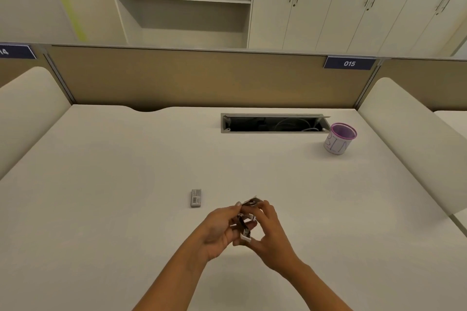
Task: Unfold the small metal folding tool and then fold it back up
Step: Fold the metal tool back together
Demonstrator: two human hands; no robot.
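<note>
The small metal folding tool [246, 222] hangs above the white desk [126, 171], held between both hands near the front middle. It looks partly opened: a dark shiny piece sticks up at the top and a pale block end points down. My left hand [219, 228] grips it from the left, thumb up near the top piece. My right hand [270, 232] holds it from the right, fingers curled around the upper and lower ends. Fingers hide much of the tool's middle.
A small grey box with a barcode [196, 198] lies on the desk just left of my hands. A purple-rimmed cup [340, 138] stands at the back right beside an open cable hatch [274, 124]. A tan partition [202, 78] closes the far edge.
</note>
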